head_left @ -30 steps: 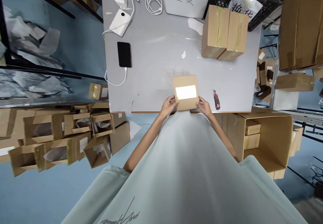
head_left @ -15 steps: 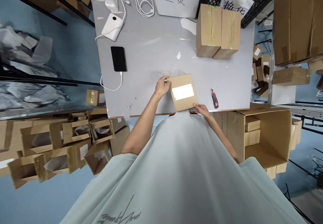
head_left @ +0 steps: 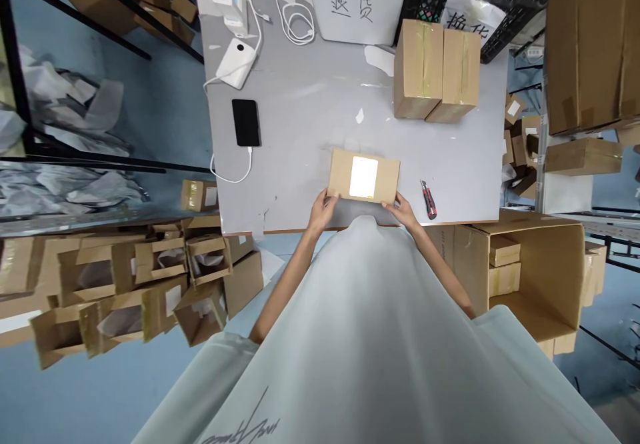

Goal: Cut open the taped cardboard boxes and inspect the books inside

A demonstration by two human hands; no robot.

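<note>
A small cardboard box (head_left: 340,172) with a white label (head_left: 363,177) facing up is held between both hands near the front edge of the table. My left hand (head_left: 323,211) grips its near left corner, thumb on top. At the near right corner, my right hand (head_left: 401,211) pinches the box in the same way. The fingers under the box are hidden. To the right of my right hand lies a red and black utility knife (head_left: 429,200) on the grey table (head_left: 300,124).
Two taped cardboard boxes (head_left: 419,71) stand at the back right, before black crates (head_left: 515,4) and a white bin (head_left: 357,4). A phone (head_left: 246,123), cables and a white power bank (head_left: 237,63) lie at left. A large open carton (head_left: 533,264) stands right of the table.
The box has been turned about a quarter turn, its long side now running left to right. My left hand has moved from its far left corner to its near left corner.
</note>
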